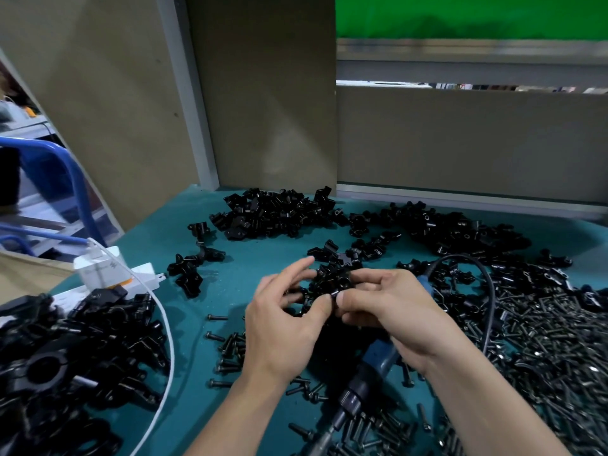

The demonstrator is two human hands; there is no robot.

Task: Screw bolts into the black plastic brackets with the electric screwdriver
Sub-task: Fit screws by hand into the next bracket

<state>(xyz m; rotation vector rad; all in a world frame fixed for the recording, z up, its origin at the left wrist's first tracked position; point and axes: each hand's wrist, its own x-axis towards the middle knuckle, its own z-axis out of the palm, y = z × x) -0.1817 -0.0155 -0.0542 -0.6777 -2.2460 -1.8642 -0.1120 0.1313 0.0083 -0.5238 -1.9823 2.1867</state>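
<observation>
Left hand (283, 327) and right hand (388, 311) both pinch 1 black bracket (332, 281) above the bench (250, 258); a fingertip slip could drop it among loose bolts (230, 353).

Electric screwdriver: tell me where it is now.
In the head view, the electric screwdriver runs low centre-right, under the right hand, bit pointing toward the viewer among loose bolts.

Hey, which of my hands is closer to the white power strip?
Left. The left hand is to the right of the white power strip; the right hand is farther right, beyond the left hand.
</observation>
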